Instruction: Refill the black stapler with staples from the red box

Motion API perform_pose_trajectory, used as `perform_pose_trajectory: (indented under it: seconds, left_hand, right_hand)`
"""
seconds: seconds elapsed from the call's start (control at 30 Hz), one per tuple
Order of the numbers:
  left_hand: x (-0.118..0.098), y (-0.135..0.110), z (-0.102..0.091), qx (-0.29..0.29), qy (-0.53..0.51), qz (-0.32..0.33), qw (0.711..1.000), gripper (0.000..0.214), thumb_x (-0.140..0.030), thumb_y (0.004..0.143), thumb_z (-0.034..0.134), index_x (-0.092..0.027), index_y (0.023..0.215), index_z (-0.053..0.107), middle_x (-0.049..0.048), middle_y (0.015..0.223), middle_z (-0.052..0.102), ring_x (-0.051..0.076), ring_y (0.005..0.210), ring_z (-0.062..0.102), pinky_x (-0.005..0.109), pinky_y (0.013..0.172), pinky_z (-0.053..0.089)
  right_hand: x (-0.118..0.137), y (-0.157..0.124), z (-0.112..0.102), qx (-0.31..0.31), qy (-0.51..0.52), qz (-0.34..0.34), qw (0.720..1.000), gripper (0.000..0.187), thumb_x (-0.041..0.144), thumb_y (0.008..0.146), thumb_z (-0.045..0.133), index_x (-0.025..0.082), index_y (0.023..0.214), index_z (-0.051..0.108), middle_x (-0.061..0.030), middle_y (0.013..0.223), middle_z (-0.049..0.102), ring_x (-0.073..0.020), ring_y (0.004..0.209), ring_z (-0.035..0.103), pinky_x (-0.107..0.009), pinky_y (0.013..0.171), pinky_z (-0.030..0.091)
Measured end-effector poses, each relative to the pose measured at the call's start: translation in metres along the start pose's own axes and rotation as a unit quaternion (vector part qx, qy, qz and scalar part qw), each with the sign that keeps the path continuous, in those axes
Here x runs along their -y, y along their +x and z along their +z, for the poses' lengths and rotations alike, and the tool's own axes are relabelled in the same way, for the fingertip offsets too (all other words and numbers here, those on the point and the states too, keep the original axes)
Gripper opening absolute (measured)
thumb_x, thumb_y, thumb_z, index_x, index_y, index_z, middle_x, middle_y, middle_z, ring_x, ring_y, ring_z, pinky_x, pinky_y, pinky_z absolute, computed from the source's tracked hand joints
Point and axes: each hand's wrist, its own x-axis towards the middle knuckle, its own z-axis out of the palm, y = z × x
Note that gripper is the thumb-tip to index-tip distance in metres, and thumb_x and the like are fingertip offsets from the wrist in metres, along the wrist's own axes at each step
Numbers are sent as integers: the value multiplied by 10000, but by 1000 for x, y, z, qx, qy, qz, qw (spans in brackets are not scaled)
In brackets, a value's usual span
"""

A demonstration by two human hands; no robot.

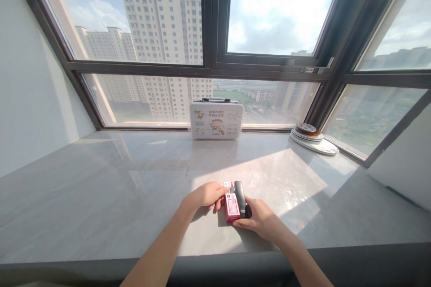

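Note:
A black stapler (240, 197) stands beside a small red-and-white box (232, 207) near the front of the sill. Another small white-and-red item (228, 184) shows just behind that box, partly covered by fingers. My left hand (210, 195) is closed at the left side of the box, its thumb and fingertips near the top. From the right, my right hand (259, 219) wraps round the stapler, with its thumb along the near end of the box. Palms and some fingertips are hidden.
A white case (217, 119) with cartoon prints and a dark handle stands upright against the window. Several stacked plates or lids (308, 136) lie in the right back corner. The pale marble sill (101, 206) ends at a front edge close to my forearms.

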Motion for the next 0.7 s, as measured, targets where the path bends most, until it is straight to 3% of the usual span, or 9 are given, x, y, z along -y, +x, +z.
perform_pose_trajectory:
  seconds: [0.1,0.23,0.37,0.57,0.7]
  left_hand:
    - [-18,38,21,12,7,-3,1000,665,-663,1000,279,-175,792,680,54,625,689,146,440,553,276,546,462]
    - [-54,88,50,13,26,-1,1000,729,-663,1006,272,-155,675,678,77,554,647,153,479,584,307,683,513]
    - [-87,126,70,22,29,1,999,721,-645,1006,301,-151,656,692,82,520,631,173,497,598,346,734,532]
    - [-101,146,80,31,-2,-3,1000,739,-676,995,305,-147,616,655,101,492,609,194,468,600,380,694,543]
    - [-96,140,77,38,-55,-19,998,716,-664,1009,244,-143,707,631,109,528,632,196,446,620,337,568,523]
  right_hand:
    - [-28,-5,-32,0,-14,12,1000,357,383,778,828,205,1070,721,-2,846,702,-187,746,569,-257,653,365]
    - [-68,-18,-78,-23,-29,43,998,350,358,744,827,192,1040,746,-32,878,721,-214,774,595,-273,673,389]
    - [-93,-30,-115,-21,12,75,997,400,386,687,844,177,1018,760,-54,882,730,-238,780,603,-288,683,409]
    - [-90,-30,-132,-38,41,124,991,472,410,558,894,148,926,756,-40,774,699,-243,760,596,-285,682,422]
    - [-83,-36,-132,-50,32,171,983,741,427,547,910,154,1205,707,16,673,634,-195,654,561,-266,628,392]
